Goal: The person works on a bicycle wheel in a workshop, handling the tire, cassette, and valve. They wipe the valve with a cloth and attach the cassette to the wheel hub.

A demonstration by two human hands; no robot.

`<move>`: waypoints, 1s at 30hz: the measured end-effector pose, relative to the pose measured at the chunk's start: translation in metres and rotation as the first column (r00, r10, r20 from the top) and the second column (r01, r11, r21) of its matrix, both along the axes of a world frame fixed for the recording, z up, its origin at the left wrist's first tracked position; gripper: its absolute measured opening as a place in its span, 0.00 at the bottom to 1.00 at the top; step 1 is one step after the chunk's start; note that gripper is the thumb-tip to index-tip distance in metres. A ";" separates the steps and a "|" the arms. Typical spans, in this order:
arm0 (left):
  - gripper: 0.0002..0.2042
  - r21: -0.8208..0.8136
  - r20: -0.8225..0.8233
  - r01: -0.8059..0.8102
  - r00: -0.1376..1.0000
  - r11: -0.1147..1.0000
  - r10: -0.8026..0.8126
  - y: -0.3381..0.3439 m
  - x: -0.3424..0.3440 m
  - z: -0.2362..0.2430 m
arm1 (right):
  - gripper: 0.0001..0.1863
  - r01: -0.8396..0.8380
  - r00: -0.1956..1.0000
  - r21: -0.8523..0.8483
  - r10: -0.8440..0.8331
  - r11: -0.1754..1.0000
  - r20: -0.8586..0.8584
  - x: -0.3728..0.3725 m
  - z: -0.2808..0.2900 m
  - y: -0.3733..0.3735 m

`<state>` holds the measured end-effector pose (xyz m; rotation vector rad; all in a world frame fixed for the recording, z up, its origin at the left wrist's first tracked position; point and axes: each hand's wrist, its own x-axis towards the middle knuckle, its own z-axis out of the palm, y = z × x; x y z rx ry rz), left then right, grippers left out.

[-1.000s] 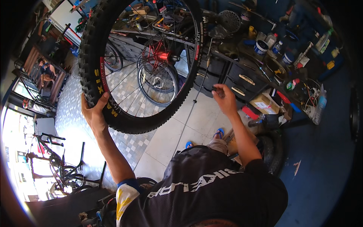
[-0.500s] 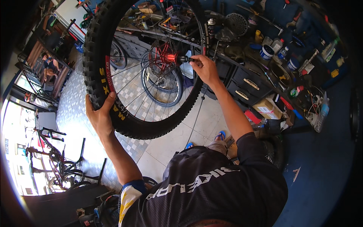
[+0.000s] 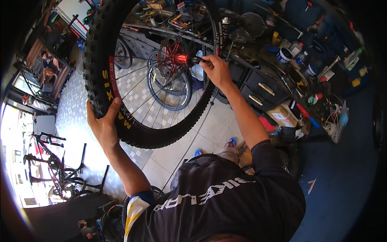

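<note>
Bicycle wheel [image 3: 166, 60] (likely light, best held by its stiff, knobbly tyre [image 3: 100, 60]) is held before the workbench [image 3: 256, 80], tyre clasped by the left hand [image 3: 105, 128], dark hub end [image 3: 196, 60] pinched by the right hand [image 3: 219, 72].

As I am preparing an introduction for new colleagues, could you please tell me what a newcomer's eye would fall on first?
Probably the large, knobby black-tyred bicycle wheel in the upper middle, gripped low on its left side by the bare left hand. Next comes its shiny red metal hub, where the bare right hand pinches the small black piece at the right end. Bright blue sandals stand out below.
</note>
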<state>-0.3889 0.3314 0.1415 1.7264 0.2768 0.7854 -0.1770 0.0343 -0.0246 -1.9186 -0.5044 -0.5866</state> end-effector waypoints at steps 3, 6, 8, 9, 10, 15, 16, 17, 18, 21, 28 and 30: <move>0.28 0.013 -0.011 -0.010 1.000 1.000 0.010 0.000 0.000 0.001 | 0.13 -0.017 1.000 0.011 0.017 1.000 0.001 0.003 -0.002 -0.001; 0.28 0.009 -0.014 -0.021 1.000 1.000 0.021 0.002 0.000 -0.002 | 0.13 -0.051 0.999 0.038 0.051 0.998 -0.017 0.006 -0.003 -0.004; 0.28 0.000 -0.012 -0.021 1.000 1.000 0.021 0.005 0.001 -0.004 | 0.14 -0.033 0.999 0.002 0.033 0.999 -0.028 0.006 0.001 -0.002; 0.28 -0.003 -0.012 -0.014 1.000 1.000 0.014 0.008 0.001 -0.004 | 0.14 0.001 1.000 -0.031 -0.002 1.000 -0.021 0.004 0.002 0.001; 0.28 -0.007 -0.010 -0.005 1.000 1.000 0.005 0.008 0.002 -0.004 | 0.14 0.038 0.999 -0.064 -0.039 0.997 -0.010 0.000 0.003 0.004; 0.28 -0.029 -0.008 0.014 1.000 0.999 -0.014 0.011 0.008 -0.007 | 0.13 -0.010 0.999 -0.020 0.011 1.000 0.036 0.013 -0.004 -0.002; 0.27 -0.039 -0.010 0.010 1.000 0.999 -0.010 0.012 0.008 -0.006 | 0.13 -0.006 0.999 -0.052 0.009 0.999 0.046 0.015 -0.001 -0.002; 0.27 -0.050 -0.012 0.006 1.000 0.999 -0.007 0.012 0.008 -0.007 | 0.13 -0.002 0.998 -0.084 0.007 0.996 0.057 0.017 0.001 -0.001; 0.27 -0.047 -0.017 -0.004 1.000 0.999 0.003 0.013 0.008 -0.007 | 0.13 0.011 0.997 -0.091 -0.004 0.996 0.072 0.016 0.000 0.001; 0.27 -0.044 -0.009 -0.003 1.000 0.999 0.003 0.016 0.012 -0.007 | 0.12 0.007 0.997 -0.082 -0.001 0.997 0.075 0.016 0.002 0.005; 0.28 -0.036 -0.005 0.029 1.000 0.999 -0.029 0.023 0.010 -0.012 | 0.13 -0.033 0.999 -0.088 0.037 0.996 0.037 0.014 0.007 0.004; 0.28 -0.026 0.013 0.033 0.999 0.999 -0.033 0.021 0.013 -0.011 | 0.14 -0.025 0.998 -0.047 0.028 0.999 0.061 0.016 0.000 0.005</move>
